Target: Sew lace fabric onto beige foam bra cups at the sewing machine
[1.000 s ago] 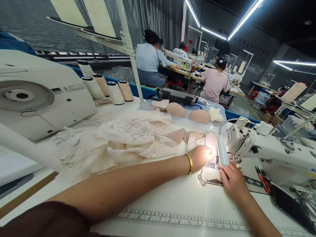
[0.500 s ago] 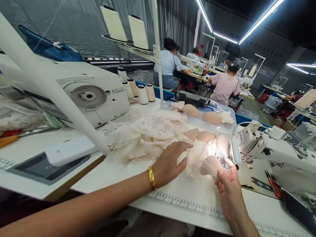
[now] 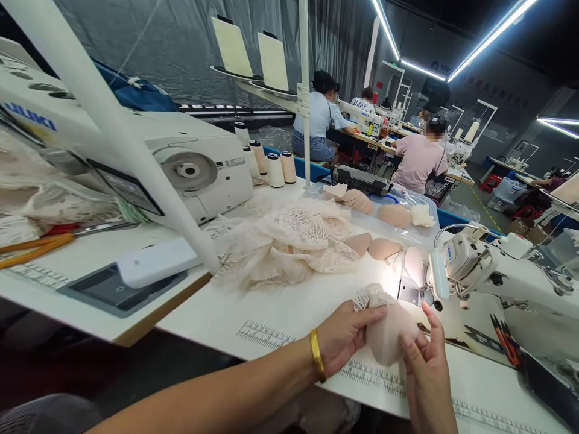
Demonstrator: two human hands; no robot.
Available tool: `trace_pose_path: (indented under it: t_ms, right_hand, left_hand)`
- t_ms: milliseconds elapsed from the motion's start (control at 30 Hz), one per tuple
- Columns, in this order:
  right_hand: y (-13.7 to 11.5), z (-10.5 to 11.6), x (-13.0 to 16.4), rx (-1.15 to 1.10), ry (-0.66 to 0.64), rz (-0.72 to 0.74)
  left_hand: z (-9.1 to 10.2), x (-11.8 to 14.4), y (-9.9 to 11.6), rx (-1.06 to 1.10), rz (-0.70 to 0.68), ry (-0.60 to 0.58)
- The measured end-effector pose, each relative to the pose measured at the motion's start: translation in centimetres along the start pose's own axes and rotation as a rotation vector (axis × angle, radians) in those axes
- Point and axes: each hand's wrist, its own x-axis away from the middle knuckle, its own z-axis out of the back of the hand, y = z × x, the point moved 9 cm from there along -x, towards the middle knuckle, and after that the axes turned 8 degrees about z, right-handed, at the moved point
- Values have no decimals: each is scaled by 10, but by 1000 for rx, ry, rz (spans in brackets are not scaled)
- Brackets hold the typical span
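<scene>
My left hand [image 3: 347, 339], with a gold bracelet at the wrist, pinches the upper left edge of a bra cup [image 3: 384, 340] between thumb and fingers. The cup is pale beige, with sheer fabric over it and a lace edge at the top. On its right side, my right hand [image 3: 427, 358] grips the cup, thumb in front and index finger raised. Both hands hold it above the table's front part, just before the lit needle area of a sewing machine [image 3: 506, 265]. A pink-beige pad [image 3: 414, 265] lies by the needle plate.
Cream lace fabric [image 3: 289, 241] is heaped left of the hands. Beige pads [image 3: 384, 249] lie behind, near a clear plastic tray [image 3: 427, 232]. Thread snips [image 3: 482, 339] and red-handled scissors [image 3: 506, 340] lie at right. Another machine [image 3: 194, 163] stands left; co-workers sit beyond.
My left hand has come away from the lace heap and closed on the cup's left edge. The cup has moved toward the front edge and is turned more upright. The view has shifted slightly.
</scene>
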Motion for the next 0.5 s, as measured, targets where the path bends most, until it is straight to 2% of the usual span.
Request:
trace_pose_path:
  t_ms: [100, 167, 300, 500]
  right_hand:
    - [-9, 1, -6, 4, 51, 22]
    - [-9, 1, -6, 10, 61, 35]
    - [0, 5, -4, 12, 55, 37]
    - [3, 11, -5, 34, 66, 45]
  left_hand:
    - [2, 2, -10, 111, 115, 68]
    - [2, 2, -13, 151, 140, 87]
    - [-2, 0, -6, 118, 38, 69]
    - [2, -8, -8, 117, 4, 97]
